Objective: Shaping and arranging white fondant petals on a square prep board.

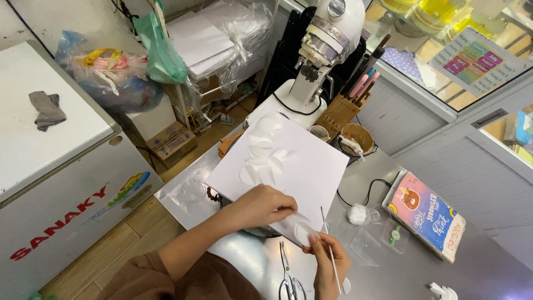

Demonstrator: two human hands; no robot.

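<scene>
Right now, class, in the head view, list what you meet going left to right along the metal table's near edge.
Scissors → right hand holding a thin white stick → small white wad → clear plastic lid → colourful notebook.

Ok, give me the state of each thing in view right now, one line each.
left hand: pinching a white disc
right hand: holding a thin stick and touching the disc
white disc: held between both hands
white board: lying flat, white petals stuck on it
scissors: closed, lying on the metal table
stand mixer: head down, no bowl visible
grey cloth: crumpled on the freezer
</scene>
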